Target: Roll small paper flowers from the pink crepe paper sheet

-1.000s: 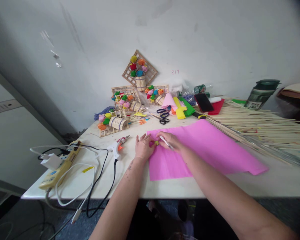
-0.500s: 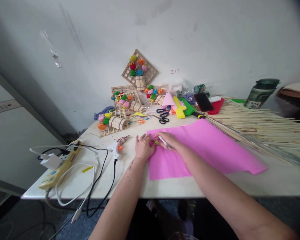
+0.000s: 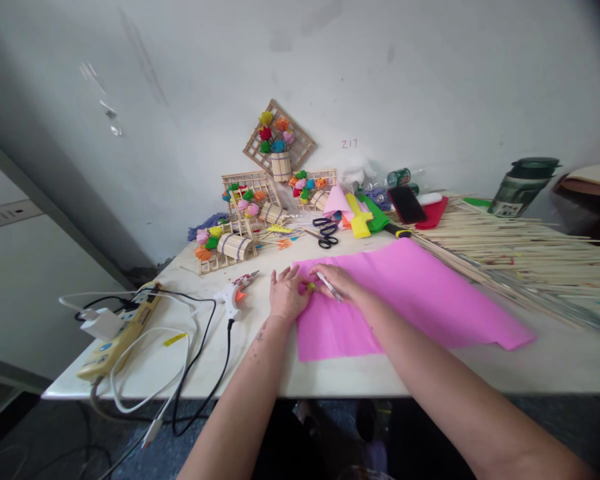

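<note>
One pink sheet [image 3: 405, 297], two scissors [image 3: 325, 232], one phone [image 3: 407, 204]

I see open bench [image 3: 340, 377] along the near edge, in front of the pink paper sheet [image 3: 410, 300], so a hand can pass there freely. To the left, the glue gun [image 3: 234, 291] lies just beside my left hand [image 3: 286, 297], and its black cord [image 3: 207, 373] loops toward the power strip [image 3: 117, 337]. At the back, the scissors [image 3: 325, 232] and the stick-frame flower crafts [image 3: 240, 223] crowd the wall side. To the right, the pile of bamboo sticks [image 3: 520, 250] blocks the far corner beside the paper.
</note>
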A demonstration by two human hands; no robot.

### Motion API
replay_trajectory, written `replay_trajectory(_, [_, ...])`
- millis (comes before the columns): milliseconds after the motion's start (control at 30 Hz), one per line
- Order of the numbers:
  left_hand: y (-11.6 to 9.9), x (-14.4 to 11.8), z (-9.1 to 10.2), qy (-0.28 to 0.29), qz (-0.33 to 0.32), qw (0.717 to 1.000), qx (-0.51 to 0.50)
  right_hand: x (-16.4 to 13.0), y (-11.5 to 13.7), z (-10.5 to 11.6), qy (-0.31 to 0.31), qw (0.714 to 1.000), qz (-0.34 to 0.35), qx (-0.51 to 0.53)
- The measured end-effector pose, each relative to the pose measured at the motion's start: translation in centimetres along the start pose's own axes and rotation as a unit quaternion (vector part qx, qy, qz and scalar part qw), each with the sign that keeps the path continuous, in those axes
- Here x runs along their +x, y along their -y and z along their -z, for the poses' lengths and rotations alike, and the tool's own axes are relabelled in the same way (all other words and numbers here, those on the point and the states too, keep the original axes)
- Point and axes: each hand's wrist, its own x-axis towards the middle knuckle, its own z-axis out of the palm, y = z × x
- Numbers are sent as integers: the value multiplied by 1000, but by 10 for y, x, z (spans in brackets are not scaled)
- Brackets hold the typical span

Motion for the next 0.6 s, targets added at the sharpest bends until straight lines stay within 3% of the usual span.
replay_trajectory(433, [2, 2, -3, -12, -6, 1000, -4, -1, -17, 0, -65, 988, 24, 135])
replay_trajectory(600, [2, 4, -5, -12, -7, 1000, -6, -2, -16, 1, -61, 987, 34, 145])
